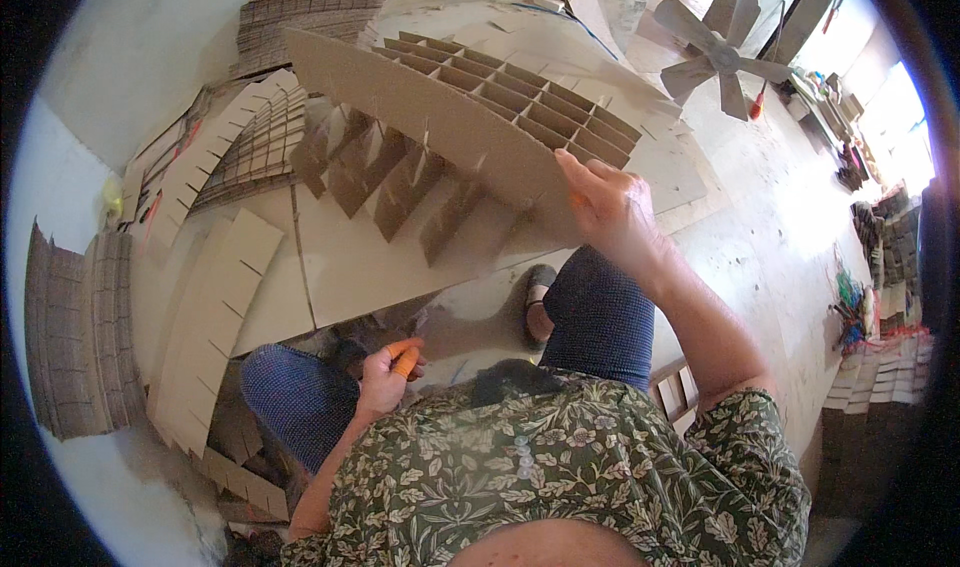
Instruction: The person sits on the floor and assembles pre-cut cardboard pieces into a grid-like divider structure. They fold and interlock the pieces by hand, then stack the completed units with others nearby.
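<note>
My right hand [610, 202] grips the right end of a long brown cardboard strip [430, 127], which is tilted up over a large flat board [345, 257]. Several notched cardboard cross pieces [405, 192] hang from the strip's near side, a little blurred. Behind it, a grid of interlocked cardboard dividers [530, 102] shows; whether it joins the strip I cannot tell. Near my left knee is my left hand [388, 377], its fingers curled together with orange covers on some fingertips. Nothing shows between them.
Slotted cardboard strips [215, 327] lie at the left, with a pale slotted stack [265, 132] behind them. Brown piles stand by the wall [85, 327] and at the back [310, 7]. A bladed fan [722, 57] stands at the far right. Bundled stacks [880, 397] line the right side.
</note>
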A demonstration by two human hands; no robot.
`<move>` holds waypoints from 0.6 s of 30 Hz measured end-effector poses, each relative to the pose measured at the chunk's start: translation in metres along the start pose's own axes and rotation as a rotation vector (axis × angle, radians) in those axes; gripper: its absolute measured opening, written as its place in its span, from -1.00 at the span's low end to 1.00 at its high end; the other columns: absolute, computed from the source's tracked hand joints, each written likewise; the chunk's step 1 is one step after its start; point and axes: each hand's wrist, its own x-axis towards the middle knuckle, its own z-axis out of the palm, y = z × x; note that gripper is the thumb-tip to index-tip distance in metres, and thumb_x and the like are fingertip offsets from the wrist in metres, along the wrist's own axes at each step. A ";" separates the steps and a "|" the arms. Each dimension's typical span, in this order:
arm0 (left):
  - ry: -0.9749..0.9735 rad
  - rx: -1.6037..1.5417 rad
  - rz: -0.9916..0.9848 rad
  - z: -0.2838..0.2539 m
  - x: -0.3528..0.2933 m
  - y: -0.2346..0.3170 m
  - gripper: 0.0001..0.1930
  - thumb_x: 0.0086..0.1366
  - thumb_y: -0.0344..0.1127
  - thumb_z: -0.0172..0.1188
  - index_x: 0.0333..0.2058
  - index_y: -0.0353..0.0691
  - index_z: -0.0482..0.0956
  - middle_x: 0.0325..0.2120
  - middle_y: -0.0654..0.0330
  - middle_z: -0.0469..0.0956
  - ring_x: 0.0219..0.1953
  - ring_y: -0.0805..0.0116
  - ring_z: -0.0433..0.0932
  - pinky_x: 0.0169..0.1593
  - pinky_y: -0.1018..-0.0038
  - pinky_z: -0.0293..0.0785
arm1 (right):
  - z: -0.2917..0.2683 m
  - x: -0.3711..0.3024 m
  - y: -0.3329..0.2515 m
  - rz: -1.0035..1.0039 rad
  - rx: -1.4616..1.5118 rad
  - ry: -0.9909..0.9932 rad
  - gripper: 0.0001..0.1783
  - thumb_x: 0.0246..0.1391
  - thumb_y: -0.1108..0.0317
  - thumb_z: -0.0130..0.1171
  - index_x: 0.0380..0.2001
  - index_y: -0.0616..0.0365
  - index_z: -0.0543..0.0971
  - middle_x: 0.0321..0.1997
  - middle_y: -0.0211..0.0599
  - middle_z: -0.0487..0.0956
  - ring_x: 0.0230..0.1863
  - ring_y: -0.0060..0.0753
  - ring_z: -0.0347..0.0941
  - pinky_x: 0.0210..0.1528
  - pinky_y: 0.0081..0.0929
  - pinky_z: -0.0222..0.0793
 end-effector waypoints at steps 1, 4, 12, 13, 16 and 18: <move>-0.004 0.000 0.007 0.000 0.000 -0.002 -0.75 0.37 -0.35 0.03 -0.04 -0.29 0.52 -0.37 0.22 0.58 -0.42 0.53 0.51 -0.30 0.58 0.49 | -0.001 -0.001 -0.002 0.008 -0.009 0.009 -0.52 -0.13 0.49 0.05 -0.02 0.10 0.46 -0.52 -0.16 0.48 -0.47 -0.01 0.49 -0.47 -0.15 0.41; 0.026 -0.101 0.035 -0.002 0.001 -0.006 -0.75 0.37 -0.38 0.02 -0.04 -0.30 0.52 -0.37 0.21 0.58 -0.42 0.52 0.51 -0.28 0.58 0.50 | 0.004 -0.008 -0.003 0.015 -0.021 -0.077 -0.51 -0.14 0.49 0.03 -0.01 0.11 0.45 -0.49 -0.15 0.49 -0.46 0.01 0.49 -0.45 -0.13 0.42; 0.061 -0.086 0.033 -0.001 -0.005 0.013 -0.76 0.37 -0.40 0.01 -0.05 -0.31 0.52 -0.37 0.21 0.57 -0.40 0.50 0.52 -0.24 0.56 0.51 | 0.007 0.007 0.004 -0.056 0.021 -0.036 -0.51 -0.18 0.56 0.04 -0.05 0.19 0.49 -0.49 -0.10 0.49 -0.48 -0.01 0.48 -0.44 -0.18 0.41; 0.065 -0.103 0.048 -0.001 -0.005 0.013 -0.76 0.37 -0.39 0.01 -0.05 -0.31 0.52 -0.37 0.20 0.57 -0.40 0.50 0.52 -0.24 0.55 0.51 | 0.009 0.008 0.004 -0.074 0.030 -0.009 -0.51 -0.18 0.60 0.05 -0.06 0.22 0.51 -0.52 -0.10 0.48 -0.50 -0.03 0.48 -0.47 -0.22 0.40; 0.071 -0.109 0.033 -0.001 -0.003 0.010 -0.76 0.36 -0.37 0.03 -0.05 -0.30 0.53 -0.38 0.20 0.57 -0.41 0.49 0.52 -0.25 0.55 0.51 | 0.010 0.013 -0.001 -0.015 -0.028 -0.146 -0.51 -0.17 0.46 0.05 -0.04 0.12 0.45 -0.45 -0.11 0.51 -0.42 0.05 0.49 -0.39 -0.12 0.43; 0.073 -0.075 0.050 0.001 -0.005 0.015 -0.76 0.36 -0.36 0.04 -0.05 -0.30 0.53 -0.39 0.21 0.57 -0.41 0.49 0.52 -0.26 0.56 0.50 | 0.005 0.020 -0.002 -0.036 -0.049 -0.139 -0.53 -0.15 0.45 0.06 -0.05 0.12 0.44 -0.45 -0.12 0.52 -0.40 0.04 0.51 -0.38 -0.13 0.44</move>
